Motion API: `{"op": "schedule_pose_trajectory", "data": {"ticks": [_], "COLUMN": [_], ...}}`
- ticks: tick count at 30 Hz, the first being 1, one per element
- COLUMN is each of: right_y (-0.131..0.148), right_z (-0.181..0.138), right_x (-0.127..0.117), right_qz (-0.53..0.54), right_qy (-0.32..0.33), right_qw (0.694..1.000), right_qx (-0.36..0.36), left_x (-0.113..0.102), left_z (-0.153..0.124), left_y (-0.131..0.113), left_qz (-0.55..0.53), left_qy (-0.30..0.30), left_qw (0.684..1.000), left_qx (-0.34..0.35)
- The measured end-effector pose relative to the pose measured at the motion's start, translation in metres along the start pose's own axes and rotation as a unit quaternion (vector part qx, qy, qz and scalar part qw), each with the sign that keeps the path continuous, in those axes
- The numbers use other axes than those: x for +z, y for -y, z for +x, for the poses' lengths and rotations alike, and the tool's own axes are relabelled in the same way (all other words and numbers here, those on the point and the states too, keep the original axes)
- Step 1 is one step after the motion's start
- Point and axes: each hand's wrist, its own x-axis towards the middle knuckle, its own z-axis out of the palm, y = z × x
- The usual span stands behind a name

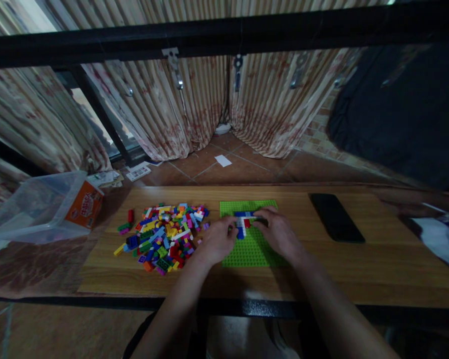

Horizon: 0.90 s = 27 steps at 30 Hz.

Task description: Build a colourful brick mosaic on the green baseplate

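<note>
Directly between your two hands lay the small group of joined bricks [243,220], on the upper part of the green board [247,255]. It was just ahead and to the right of your left hand [219,242], and just ahead and to the left of your right hand [279,229]. Its blue row ran from left to right, across your body, along the far side, while the white part came back toward you, with a red brick [247,223] beside it. Neither hand was clearly nearer; both had their fingertips at the group, one at each side. Your left thumb and finger were bent close together at its left edge. Your right thumb and finger curved around its right end, somewhat apart. Whether either hand pinched a brick, it was too small to tell. To the left of the board, the loose pile [168,234] lay on the table [389,271].
</note>
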Motion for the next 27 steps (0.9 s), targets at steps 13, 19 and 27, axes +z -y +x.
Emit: {"op": "schedule_pose_trajectory", "data": {"ticks": [13, 19, 27], "right_y": [-0.009, -0.007, -0.011], "right_z": [0.006, 0.008, 0.009], "right_x": [0.009, 0.009, 0.012], "right_qz": [0.06, 0.051, 0.054], "right_qy": [-0.065, -0.056, -0.075], "right_qw": [0.989, 0.987, 0.987], "right_qx": [0.119, 0.138, 0.132], "left_x": [0.046, 0.05, 0.053], "left_z": [-0.008, -0.007, -0.005], "left_y": [-0.014, -0.018, -0.019], "left_qz": [0.258, 0.293, 0.306], "left_qy": [-0.072, -0.066, -0.062], "left_qw": [0.96, 0.952, 0.949], "left_qx": [0.08, 0.065, 0.054]}}
